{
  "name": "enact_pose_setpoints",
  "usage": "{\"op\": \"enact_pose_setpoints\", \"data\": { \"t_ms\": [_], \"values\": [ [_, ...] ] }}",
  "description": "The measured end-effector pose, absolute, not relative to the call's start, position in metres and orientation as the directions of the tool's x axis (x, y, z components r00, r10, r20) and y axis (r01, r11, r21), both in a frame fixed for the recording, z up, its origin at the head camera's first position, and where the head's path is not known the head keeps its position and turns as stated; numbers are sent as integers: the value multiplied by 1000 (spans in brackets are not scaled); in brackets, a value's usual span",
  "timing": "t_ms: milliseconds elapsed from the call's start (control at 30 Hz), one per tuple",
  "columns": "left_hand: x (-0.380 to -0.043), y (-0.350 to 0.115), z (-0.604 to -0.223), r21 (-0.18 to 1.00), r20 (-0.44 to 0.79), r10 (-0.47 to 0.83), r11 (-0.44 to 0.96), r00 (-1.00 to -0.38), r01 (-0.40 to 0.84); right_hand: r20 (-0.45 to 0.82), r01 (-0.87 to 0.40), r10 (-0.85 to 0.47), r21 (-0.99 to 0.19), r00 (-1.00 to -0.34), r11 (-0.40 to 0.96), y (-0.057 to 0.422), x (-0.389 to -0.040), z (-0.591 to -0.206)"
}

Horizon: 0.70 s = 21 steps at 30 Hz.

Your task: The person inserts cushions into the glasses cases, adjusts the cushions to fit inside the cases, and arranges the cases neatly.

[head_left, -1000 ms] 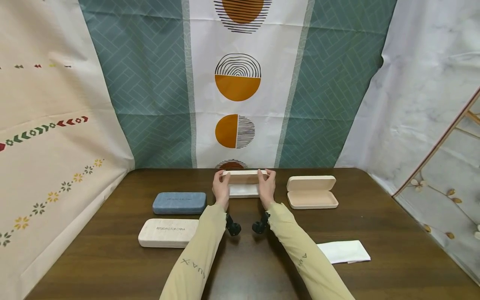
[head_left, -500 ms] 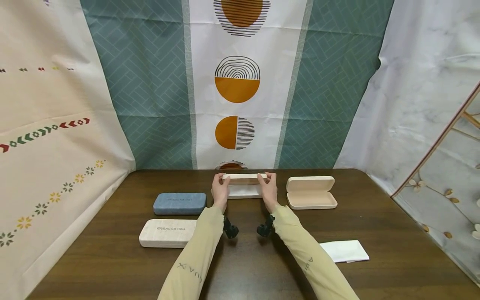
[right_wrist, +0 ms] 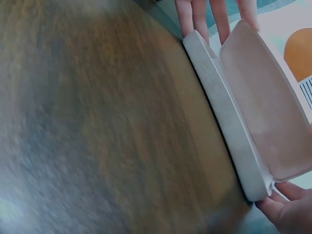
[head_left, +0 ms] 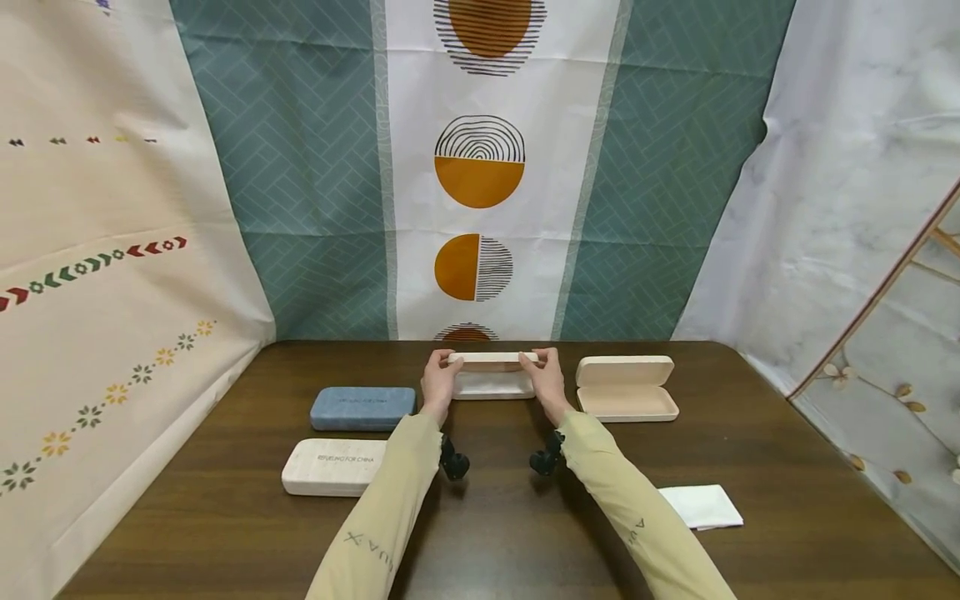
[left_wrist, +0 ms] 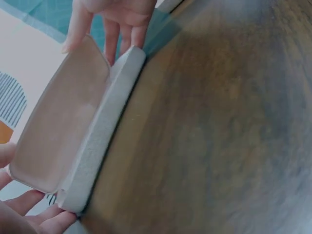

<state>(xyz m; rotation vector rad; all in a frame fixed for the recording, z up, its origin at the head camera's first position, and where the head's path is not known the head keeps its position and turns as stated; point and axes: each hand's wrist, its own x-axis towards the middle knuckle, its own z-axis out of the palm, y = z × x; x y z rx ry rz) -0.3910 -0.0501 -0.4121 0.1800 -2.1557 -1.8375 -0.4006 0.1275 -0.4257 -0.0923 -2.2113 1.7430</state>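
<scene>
A pale glasses case (head_left: 492, 387) sits at the far middle of the table, its lid (head_left: 489, 358) partly raised. My left hand (head_left: 437, 383) holds the lid's left end, thumb in front. At the right end my right hand (head_left: 550, 385) grips it the same way. In the left wrist view the lid's pinkish lining (left_wrist: 61, 117) shows above the light front wall (left_wrist: 109, 131). The right wrist view has the same lining (right_wrist: 265, 105), with fingers at both ends of the case. What lies inside the case is hard to make out.
Leftward lie a closed blue glasses case (head_left: 362, 408) and a closed cream case (head_left: 333, 468) with printed lettering. An open cream case (head_left: 628, 402) stands to the right. A folded white cloth (head_left: 703, 507) lies nearer on the right. Patterned fabric (head_left: 480, 183) hangs behind the table.
The lid has tilted down a little toward the base, both hands moving with it. My wrists have spread slightly apart. The other cases and the cloth have stayed put.
</scene>
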Motion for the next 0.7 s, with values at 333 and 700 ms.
{"op": "enact_pose_setpoints", "data": {
  "t_ms": [333,700],
  "values": [
    [-395,-57,-410,959,173,-268,264,-948,101,186,-137,155,-949,-970,283,139,-401,-418],
    [-396,-60,-408,962,129,-250,265,-960,60,154,-118,126,-961,-980,251,145,-403,-417]
  ]
}}
